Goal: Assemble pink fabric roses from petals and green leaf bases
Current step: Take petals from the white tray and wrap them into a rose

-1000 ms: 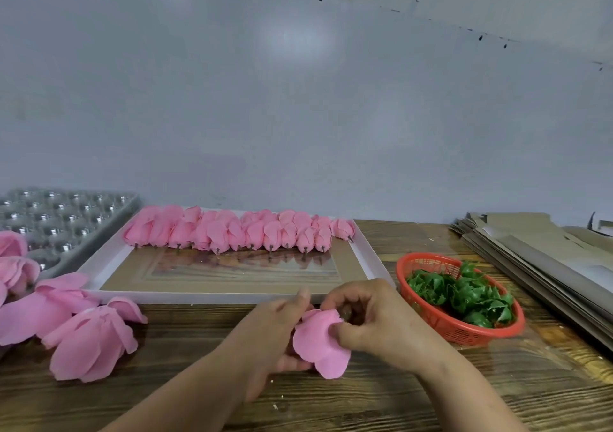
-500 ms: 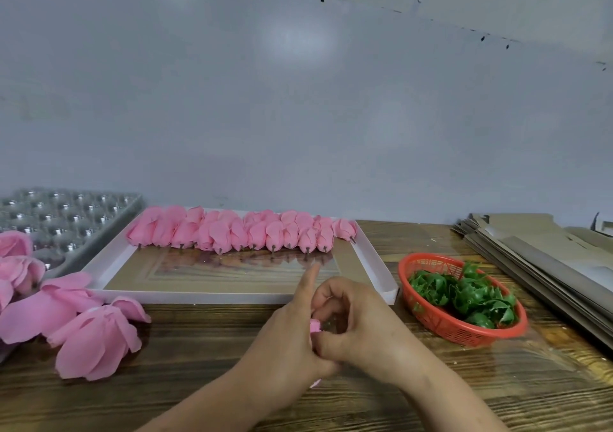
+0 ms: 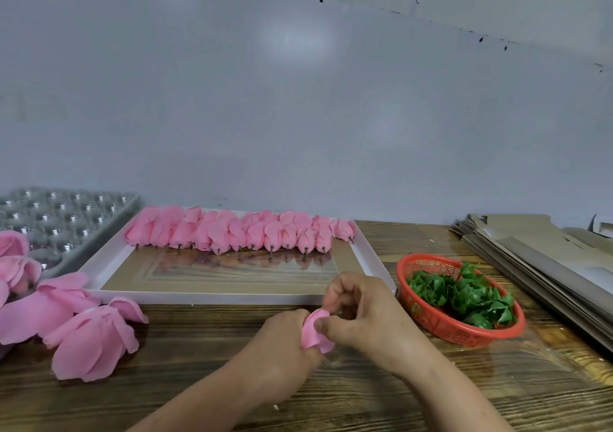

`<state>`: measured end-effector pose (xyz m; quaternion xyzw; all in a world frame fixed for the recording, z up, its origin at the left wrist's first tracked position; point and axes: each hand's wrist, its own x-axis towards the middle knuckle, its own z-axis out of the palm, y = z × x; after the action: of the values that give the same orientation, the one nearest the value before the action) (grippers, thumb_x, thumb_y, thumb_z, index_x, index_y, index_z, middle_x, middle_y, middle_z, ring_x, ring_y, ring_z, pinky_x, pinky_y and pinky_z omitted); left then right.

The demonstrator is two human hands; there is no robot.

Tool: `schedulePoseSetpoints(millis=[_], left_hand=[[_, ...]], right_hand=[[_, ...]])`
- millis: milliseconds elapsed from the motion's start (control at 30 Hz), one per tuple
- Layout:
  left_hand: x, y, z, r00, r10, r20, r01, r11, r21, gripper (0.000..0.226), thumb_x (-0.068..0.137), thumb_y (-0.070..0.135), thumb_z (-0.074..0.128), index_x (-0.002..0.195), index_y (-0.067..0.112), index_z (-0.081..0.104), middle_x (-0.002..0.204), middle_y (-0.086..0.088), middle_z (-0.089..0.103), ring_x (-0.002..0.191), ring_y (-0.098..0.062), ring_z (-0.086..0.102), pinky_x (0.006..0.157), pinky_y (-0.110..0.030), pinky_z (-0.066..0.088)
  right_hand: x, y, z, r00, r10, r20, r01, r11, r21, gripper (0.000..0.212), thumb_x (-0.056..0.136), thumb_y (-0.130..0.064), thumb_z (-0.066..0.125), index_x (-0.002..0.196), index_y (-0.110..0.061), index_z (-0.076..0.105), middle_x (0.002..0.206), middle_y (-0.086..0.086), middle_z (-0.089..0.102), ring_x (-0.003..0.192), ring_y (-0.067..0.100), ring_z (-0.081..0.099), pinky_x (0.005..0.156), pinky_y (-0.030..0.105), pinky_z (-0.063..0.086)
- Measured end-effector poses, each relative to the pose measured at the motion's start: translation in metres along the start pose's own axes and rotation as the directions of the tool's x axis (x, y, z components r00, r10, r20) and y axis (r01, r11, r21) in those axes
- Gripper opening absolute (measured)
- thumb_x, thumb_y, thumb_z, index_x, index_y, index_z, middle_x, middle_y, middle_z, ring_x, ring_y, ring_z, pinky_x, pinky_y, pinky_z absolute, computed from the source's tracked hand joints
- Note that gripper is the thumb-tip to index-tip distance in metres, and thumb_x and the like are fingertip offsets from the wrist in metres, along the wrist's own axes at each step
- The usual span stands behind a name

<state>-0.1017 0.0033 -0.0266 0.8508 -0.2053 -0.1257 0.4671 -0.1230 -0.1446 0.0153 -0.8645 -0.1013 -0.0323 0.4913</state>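
Two bare forearms come into view from the near edge and end in two bare hands. No sleeve, cuff, glove, watch, bracelet or ring shows on either arm. The left hand (image 3: 282, 342) is seen from the back, with rounded knuckles. The right hand (image 3: 361, 315) is also seen from the back; its thumb carries a short, plain nail with no polish. Both forearms are uncovered as far as they show.

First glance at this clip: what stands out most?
A long row of finished pink fabric roses lies along the far edge of the white-rimmed tray. Front centre, the left hand and right hand grip a pink petal bundle, beside a red basket of green leaf bases.
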Motion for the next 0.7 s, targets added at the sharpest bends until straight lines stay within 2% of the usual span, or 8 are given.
schedulePoseSetpoints(millis=[100,167,233,300,400,567,633,700], left_hand=[[-0.001,-0.002,0.001,0.997,-0.028,0.067,0.033,0.997,-0.066,0.025,0.092,0.008,0.042,0.109,0.021,0.053,0.082,0.0,0.064,0.064,-0.007,0.065,0.062,-0.024,0.056],[-0.002,-0.003,0.0,0.993,-0.039,0.111,0.051,0.993,-0.106,0.027,0.094,0.005,0.037,0.114,0.018,0.05,0.078,-0.001,0.063,0.058,-0.008,0.064,0.056,-0.022,0.052],[-0.002,-0.004,-0.001,0.99,-0.041,0.136,0.061,0.988,-0.14,0.026,0.094,0.005,0.035,0.113,0.018,0.048,0.074,-0.002,0.062,0.056,-0.01,0.062,0.053,-0.022,0.05],[-0.004,-0.004,-0.002,0.987,-0.043,0.153,0.068,0.984,-0.163,0.024,0.094,0.006,0.035,0.109,0.019,0.048,0.07,-0.001,0.062,0.054,-0.012,0.061,0.051,-0.022,0.048],[-0.006,-0.003,-0.003,0.982,-0.046,0.183,0.084,0.975,-0.204,0.02,0.092,0.005,0.037,0.097,0.019,0.05,0.063,0.001,0.061,0.051,-0.012,0.058,0.049,-0.022,0.046],[-0.007,0.0,-0.011,0.936,-0.062,0.348,0.173,0.939,-0.298,0.008,0.08,0.005,0.046,0.077,0.008,0.053,0.055,-0.001,0.059,0.047,-0.013,0.056,0.046,-0.022,0.045],[-0.008,0.002,-0.015,0.901,-0.036,0.432,0.215,0.902,-0.374,0.007,0.078,0.005,0.05,0.073,0.007,0.055,0.054,-0.003,0.059,0.045,-0.013,0.055,0.044,-0.021,0.044],[-0.009,0.003,-0.018,0.887,-0.006,0.462,0.228,0.876,-0.426,0.01,0.077,0.006,0.052,0.069,0.008,0.056,0.053,-0.003,0.058,0.044,-0.012,0.054,0.043,-0.02,0.043]], right_hand=[[0.0,0.002,-0.004,0.999,-0.02,0.04,0.019,0.999,0.026,0.012,0.076,-0.003,0.07,0.084,-0.007,0.062,0.075,0.014,0.063,0.065,0.013,0.056,0.061,0.029,0.048],[0.001,0.005,-0.012,0.999,-0.045,0.008,0.044,0.995,0.092,0.011,0.079,-0.004,0.07,0.089,-0.006,0.065,0.078,0.014,0.065,0.068,0.013,0.057,0.064,0.025,0.048],[0.002,0.009,-0.021,0.997,-0.068,-0.035,0.072,0.986,0.15,0.01,0.078,-0.002,0.071,0.087,-0.007,0.069,0.071,0.006,0.063,0.065,0.013,0.055,0.061,0.023,0.047],[0.001,0.014,-0.03,0.995,-0.1,-0.008,0.1,0.983,0.152,0.016,0.075,0.003,0.072,0.086,-0.009,0.071,0.068,0.006,0.058,0.064,0.018,0.052,0.062,0.026,0.045],[-0.001,0.015,-0.035,0.983,-0.151,0.108,0.137,0.983,0.126,0.025,0.073,0.004,0.075,0.09,-0.013,0.071,0.074,0.009,0.059,0.064,0.021,0.05,0.064,0.032,0.045],[-0.002,0.012,-0.032,0.956,-0.163,0.244,0.157,0.987,0.044,0.032,0.075,0.001,0.074,0.1,-0.018,0.07,0.082,-0.015,0.063,0.07,0.015,0.052,0.066,0.023,0.046],[-0.001,0.011,-0.031,0.946,-0.155,0.283,0.138,0.987,0.081,0.031,0.076,0.003,0.072,0.103,-0.013,0.069,0.076,-0.017,0.063,0.069,0.014,0.05,0.065,0.022,0.045],[-0.002,0.012,-0.032,0.946,-0.142,0.291,0.089,0.978,0.188,0.028,0.076,0.0,0.071,0.102,-0.008,0.07,0.075,-0.011,0.064,0.067,0.015,0.05,0.063,0.021,0.045]])
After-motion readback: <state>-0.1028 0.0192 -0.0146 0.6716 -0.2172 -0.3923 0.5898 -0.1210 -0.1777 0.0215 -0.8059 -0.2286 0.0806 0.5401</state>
